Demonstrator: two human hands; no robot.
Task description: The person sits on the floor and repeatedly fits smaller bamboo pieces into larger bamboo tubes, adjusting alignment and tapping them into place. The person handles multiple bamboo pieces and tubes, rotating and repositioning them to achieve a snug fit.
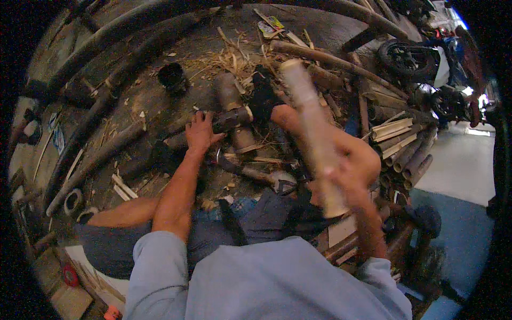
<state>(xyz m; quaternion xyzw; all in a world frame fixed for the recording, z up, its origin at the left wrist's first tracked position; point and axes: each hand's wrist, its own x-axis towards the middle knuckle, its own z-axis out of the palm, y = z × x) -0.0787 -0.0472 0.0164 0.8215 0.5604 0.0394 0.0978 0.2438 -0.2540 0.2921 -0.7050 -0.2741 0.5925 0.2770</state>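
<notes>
My left hand (200,132) grips the near end of a short dark bamboo piece (230,119) lying on the dirt floor. A foot in a black sock (263,97) presses on its far end. A thicker brown bamboo section (232,101) lies crosswise under it. My right hand (341,178) is closed around the lower end of a pale wooden club (312,125), which is raised and blurred above my knee. A curved metal blade with a wooden handle (250,172) lies on the floor between my legs.
Long dark bamboo poles (101,106) curve along the left. A black cup (172,78) stands among straw shavings (229,60). Cut bamboo slats and tubes (402,138) are stacked at right, with a parked motorcycle (413,58) behind them.
</notes>
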